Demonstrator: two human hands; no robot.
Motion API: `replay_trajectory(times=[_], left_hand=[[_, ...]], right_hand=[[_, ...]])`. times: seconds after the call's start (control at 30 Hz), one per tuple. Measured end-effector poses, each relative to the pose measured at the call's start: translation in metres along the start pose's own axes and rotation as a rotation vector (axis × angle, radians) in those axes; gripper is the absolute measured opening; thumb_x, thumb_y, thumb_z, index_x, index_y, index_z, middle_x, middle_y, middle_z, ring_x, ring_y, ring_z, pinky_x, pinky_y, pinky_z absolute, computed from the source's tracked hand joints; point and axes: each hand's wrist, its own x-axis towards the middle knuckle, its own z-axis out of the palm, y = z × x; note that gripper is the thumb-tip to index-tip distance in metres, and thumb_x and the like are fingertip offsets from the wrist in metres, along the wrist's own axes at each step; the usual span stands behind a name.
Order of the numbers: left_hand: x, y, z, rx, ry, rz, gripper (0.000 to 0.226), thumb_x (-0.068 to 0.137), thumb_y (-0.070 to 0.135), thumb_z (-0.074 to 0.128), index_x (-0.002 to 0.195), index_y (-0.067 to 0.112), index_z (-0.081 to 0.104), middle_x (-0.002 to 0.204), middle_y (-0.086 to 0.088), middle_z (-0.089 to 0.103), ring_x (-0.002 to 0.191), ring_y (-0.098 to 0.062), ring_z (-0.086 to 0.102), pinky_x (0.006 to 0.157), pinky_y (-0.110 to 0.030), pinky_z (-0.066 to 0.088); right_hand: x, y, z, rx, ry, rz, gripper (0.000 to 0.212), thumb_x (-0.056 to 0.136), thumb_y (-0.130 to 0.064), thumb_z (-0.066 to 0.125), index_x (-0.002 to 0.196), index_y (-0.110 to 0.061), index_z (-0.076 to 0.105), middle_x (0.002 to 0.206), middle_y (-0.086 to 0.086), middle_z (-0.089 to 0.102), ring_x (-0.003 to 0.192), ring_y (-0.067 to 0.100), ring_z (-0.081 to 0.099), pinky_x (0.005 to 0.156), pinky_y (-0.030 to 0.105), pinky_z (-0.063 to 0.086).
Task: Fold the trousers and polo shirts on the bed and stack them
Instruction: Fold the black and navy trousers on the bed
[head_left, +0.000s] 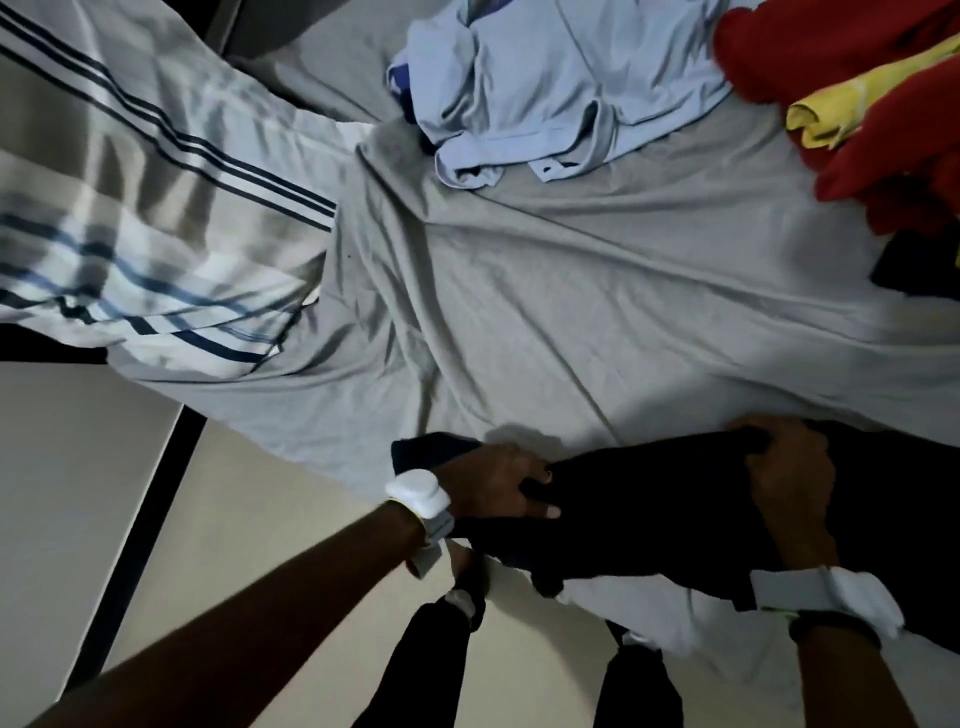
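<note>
I have both hands on the dark garment, which lies at the near edge of the bed, right under me. My left hand is closed over its left end, fingers wrapped round a bunch of the cloth with the thumb pressed on top. My right hand is clenched on the far right part of it, knuckles up, the cloth gathered in the fist. So the garment's long axis runs left to right between my two hands, roughly along the bed's near edge, and some of it droops over that edge toward my legs. It is too dark to tell whether it is trousers or a polo shirt.

What the next move turns on, as I judge it, is that the open stretch of sheet lies straight ahead, beyond the garment. To lay it flat I would carry both ends forward together, keeping the span taut. Neither hand is nearer; each has its own end.

The remaining clothes lie well apart from my hands on the far side: a pale blue shirt crumpled at the top middle, and a red garment with a yellow one tucked into it at the top right. A striped pillow sits off to the left.
</note>
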Motion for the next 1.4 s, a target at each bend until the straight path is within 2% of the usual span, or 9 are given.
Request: replay_trajectory(times=[0.1, 0.37, 0.43, 0.6, 0.67, 0.87, 1.03, 1.3, 1.4], left_hand=[[-0.020, -0.027, -0.042, 0.159, 0.112, -0.042, 0.061, 0.091, 0.078, 0.048, 0.130, 0.035, 0.064, 0.127, -0.001, 0.068, 0.120, -0.023, 0.061, 0.102, -0.036, 0.046], [-0.052, -0.074, -0.118, 0.595, 0.121, -0.027, 0.051, 0.090, 0.068, 0.060, 0.132, 0.038, 0.065, 0.113, -0.007, 0.069, 0.107, -0.031, 0.065, 0.094, -0.035, 0.044], [-0.062, -0.088, -0.121, 0.573, 0.071, -0.062, 0.052, 0.086, 0.073, 0.059, 0.121, 0.037, 0.070, 0.103, -0.003, 0.073, 0.100, -0.029, 0.069, 0.089, -0.035, 0.050], [-0.088, -0.069, -0.151, 0.058, 0.171, 0.015, 0.040, 0.089, 0.065, 0.071, 0.092, 0.025, 0.069, 0.081, 0.007, 0.062, 0.086, -0.004, 0.057, 0.078, -0.023, 0.034], [-0.099, -0.049, -0.165, -0.095, 0.184, 0.144, 0.034, 0.095, 0.049, 0.073, 0.084, 0.019, 0.059, 0.072, 0.003, 0.052, 0.071, -0.002, 0.051, 0.068, -0.027, 0.038], [-0.099, -0.102, -0.196, 0.540, 0.173, -0.008, 0.036, 0.079, 0.066, 0.060, 0.108, 0.045, 0.064, 0.092, 0.004, 0.074, 0.086, -0.024, 0.072, 0.070, -0.032, 0.053], [-0.077, -0.143, -0.188, 0.409, 0.087, -0.144, 0.040, 0.080, 0.070, 0.057, 0.067, 0.035, 0.043, 0.069, 0.006, 0.059, 0.078, -0.022, 0.067, 0.070, -0.034, 0.043], [-0.088, -0.158, -0.197, 0.035, 0.103, -0.066, 0.046, 0.084, 0.053, 0.078, 0.121, 0.041, 0.053, 0.104, 0.011, 0.063, 0.104, -0.011, 0.054, 0.084, -0.033, 0.040], [-0.112, -0.155, -0.204, 0.048, 0.033, 0.050, 0.045, 0.088, 0.057, 0.074, 0.126, 0.045, 0.054, 0.092, 0.019, 0.059, 0.083, 0.004, 0.050, 0.076, -0.026, 0.036]], right_hand=[[-0.010, -0.012, 0.024, -0.015, -0.002, -0.031, 0.028, 0.080, -0.021, 0.039, 0.068, -0.023, 0.063, 0.070, -0.002, 0.058, 0.065, 0.026, 0.059, 0.065, 0.039, 0.053], [-0.003, -0.059, 0.052, 0.128, 0.122, 0.410, 0.036, 0.093, -0.007, 0.041, 0.085, 0.013, 0.070, 0.089, 0.033, 0.067, 0.085, 0.047, 0.066, 0.076, 0.035, 0.042], [-0.002, -0.063, 0.053, 0.140, 0.044, 0.372, 0.027, 0.093, -0.007, 0.048, 0.084, 0.006, 0.070, 0.092, 0.027, 0.068, 0.086, 0.043, 0.066, 0.079, 0.033, 0.045], [0.000, -0.066, 0.055, 0.157, 0.155, 0.439, 0.073, 0.082, -0.042, 0.021, 0.095, 0.009, 0.071, 0.104, 0.033, 0.067, 0.101, 0.049, 0.066, 0.097, 0.042, 0.048], [-0.003, -0.069, 0.053, 0.104, 0.108, 0.446, 0.057, 0.095, -0.034, 0.032, 0.101, 0.006, 0.072, 0.111, 0.031, 0.067, 0.107, 0.047, 0.065, 0.100, 0.042, 0.047], [-0.002, -0.073, 0.049, -0.114, 0.007, 0.348, 0.026, 0.093, -0.009, 0.054, 0.113, -0.006, 0.070, 0.112, 0.027, 0.065, 0.103, 0.047, 0.064, 0.088, 0.050, 0.054], [-0.008, -0.093, 0.069, -0.140, 0.112, 0.188, 0.010, 0.094, 0.002, 0.057, 0.101, -0.002, 0.062, 0.102, 0.021, 0.060, 0.098, 0.041, 0.061, 0.086, 0.044, 0.051], [-0.013, -0.184, 0.112, 0.118, -0.231, -0.124, 0.040, 0.083, -0.009, 0.040, 0.117, -0.015, 0.061, 0.099, 0.002, 0.067, 0.091, 0.021, 0.065, 0.083, 0.042, 0.054], [-0.024, -0.240, 0.141, 0.229, -0.293, -0.118, 0.028, 0.096, 0.002, 0.048, 0.111, -0.006, 0.070, 0.102, 0.006, 0.072, 0.093, 0.014, 0.065, 0.092, 0.039, 0.055]])
